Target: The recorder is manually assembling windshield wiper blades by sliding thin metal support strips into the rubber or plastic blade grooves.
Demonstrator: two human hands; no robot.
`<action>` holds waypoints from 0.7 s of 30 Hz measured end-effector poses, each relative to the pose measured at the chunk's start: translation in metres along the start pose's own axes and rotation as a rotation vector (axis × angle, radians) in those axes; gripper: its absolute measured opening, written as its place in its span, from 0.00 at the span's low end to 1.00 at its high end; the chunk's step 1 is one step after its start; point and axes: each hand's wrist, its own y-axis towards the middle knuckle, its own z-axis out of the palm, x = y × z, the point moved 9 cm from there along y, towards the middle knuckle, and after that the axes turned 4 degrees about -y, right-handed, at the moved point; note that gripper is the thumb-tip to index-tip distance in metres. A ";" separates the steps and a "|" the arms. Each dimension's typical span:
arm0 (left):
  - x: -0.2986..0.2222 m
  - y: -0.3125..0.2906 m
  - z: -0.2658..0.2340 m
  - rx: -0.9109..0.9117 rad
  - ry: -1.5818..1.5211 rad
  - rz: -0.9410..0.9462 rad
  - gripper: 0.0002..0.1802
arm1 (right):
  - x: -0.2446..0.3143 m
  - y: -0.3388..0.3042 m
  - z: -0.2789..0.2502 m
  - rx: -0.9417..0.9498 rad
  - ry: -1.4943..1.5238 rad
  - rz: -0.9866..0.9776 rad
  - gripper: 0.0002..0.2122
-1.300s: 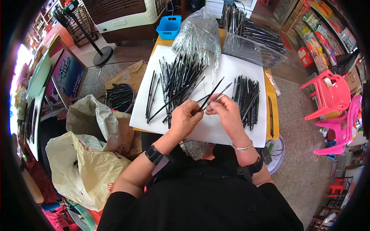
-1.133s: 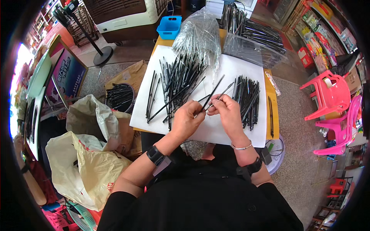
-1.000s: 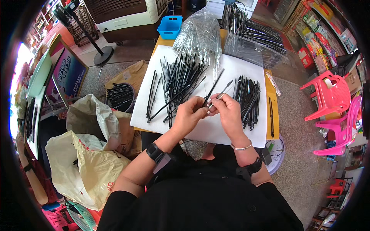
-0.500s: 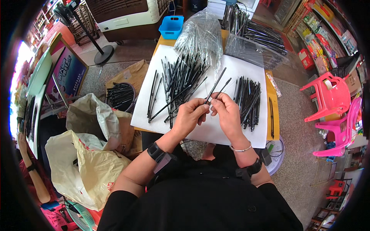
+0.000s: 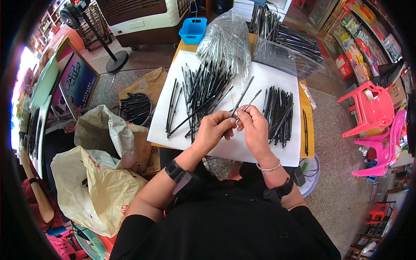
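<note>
Over the near part of the white-covered table, my left hand [image 5: 216, 128] is closed on a slim black rod [image 5: 243, 94], which slants up and away to the right. Close beside it, my right hand [image 5: 253, 126] pinches a thinner dark rod [image 5: 253, 99], its far end pointing up and right. The fingertips of both hands nearly meet, and the rods' lower ends are hidden among them. A loose, spread pile of similar black rods [image 5: 201, 89] lies left of my hands. A neater bundle of black rods [image 5: 278, 115] lies to the right.
Behind the piles are a clear plastic bag [image 5: 225, 37], a blue basket [image 5: 193, 30] and a clear-wrapped stack of rods [image 5: 299, 41]. Open sacks [image 5: 99, 182] and a bucket of black rods [image 5: 135, 108] stand left. Pink chairs [image 5: 368, 106] stand right. Another person's arm [image 5: 41, 197] shows far left.
The thinner rod in my right hand has turned slightly and its far end sits a little lower. My left hand has barely moved. The other person's arm at far left has shifted slightly.
</note>
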 end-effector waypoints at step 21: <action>-0.004 -0.007 -0.005 -0.078 0.205 0.110 0.10 | 0.001 0.002 0.007 -0.043 -0.119 -0.060 0.10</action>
